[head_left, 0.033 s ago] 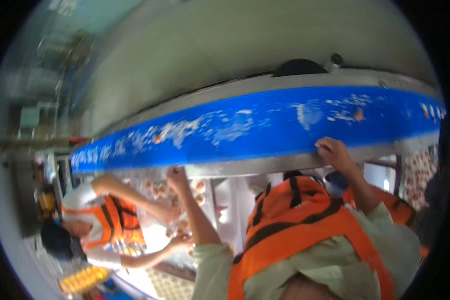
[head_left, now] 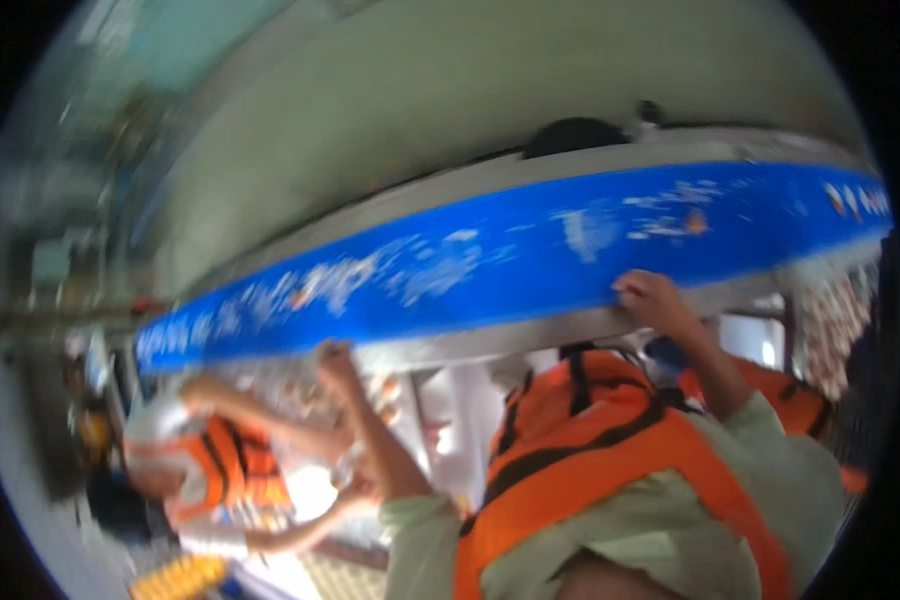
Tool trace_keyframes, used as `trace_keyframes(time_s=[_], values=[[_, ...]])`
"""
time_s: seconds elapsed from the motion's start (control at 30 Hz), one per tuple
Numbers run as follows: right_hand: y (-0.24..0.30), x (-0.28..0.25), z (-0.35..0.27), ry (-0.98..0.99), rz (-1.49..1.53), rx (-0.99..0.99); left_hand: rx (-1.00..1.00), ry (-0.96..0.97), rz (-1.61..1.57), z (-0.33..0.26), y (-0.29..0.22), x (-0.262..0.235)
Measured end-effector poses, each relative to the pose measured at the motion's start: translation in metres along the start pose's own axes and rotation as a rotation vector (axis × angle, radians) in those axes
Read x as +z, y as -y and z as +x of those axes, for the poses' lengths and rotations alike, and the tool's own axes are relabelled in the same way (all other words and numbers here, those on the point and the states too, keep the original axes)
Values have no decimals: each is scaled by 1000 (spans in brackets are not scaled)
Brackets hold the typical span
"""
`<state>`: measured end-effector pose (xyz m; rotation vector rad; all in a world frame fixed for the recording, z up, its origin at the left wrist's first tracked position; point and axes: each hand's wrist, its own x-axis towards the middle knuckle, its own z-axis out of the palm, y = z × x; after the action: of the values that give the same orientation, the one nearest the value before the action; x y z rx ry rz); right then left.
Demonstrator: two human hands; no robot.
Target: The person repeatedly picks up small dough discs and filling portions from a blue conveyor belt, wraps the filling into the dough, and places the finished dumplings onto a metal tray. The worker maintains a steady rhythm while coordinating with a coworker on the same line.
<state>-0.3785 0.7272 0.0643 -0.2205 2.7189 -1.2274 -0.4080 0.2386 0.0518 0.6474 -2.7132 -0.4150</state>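
Observation:
A long blue conveyor belt [head_left: 530, 270] crosses in front of me, smeared with white patches and a few orange bits. At its near metal edge [head_left: 450, 345], my left hand [head_left: 336, 364] is closed with its fingers curled in. Farther right, my right hand [head_left: 650, 296] is closed too, its fingertips at the belt's near side. Blur hides whether either hand holds anything small. A small orange piece [head_left: 696, 222] lies on the belt beyond my right hand. Toward the belt's right end lie several small pale and yellow pieces [head_left: 850, 202].
At the left, a co-worker [head_left: 215, 465] in an orange apron reaches over a tray of small brown and white pieces [head_left: 385, 388]. A yellow tray [head_left: 180, 580] sits at lower left. Pinkish-brown pieces [head_left: 832, 325] fill a container at the right. A grey-green surface [head_left: 450, 110] lies beyond the belt.
My view has turned slightly, so the belt slopes more and the scene sits a little farther left. Both my hands keep about the same place along the belt's edge.

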Motion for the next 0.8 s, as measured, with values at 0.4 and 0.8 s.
trace_keyframes(time_s=[0.4, 0.8], values=[[-91, -112, -68, -332, 84, 335, 246, -288, 205, 23, -40, 39], [-239, -217, -103, -937, 493, 624, 216, 313, -447, -115, -269, 55]])
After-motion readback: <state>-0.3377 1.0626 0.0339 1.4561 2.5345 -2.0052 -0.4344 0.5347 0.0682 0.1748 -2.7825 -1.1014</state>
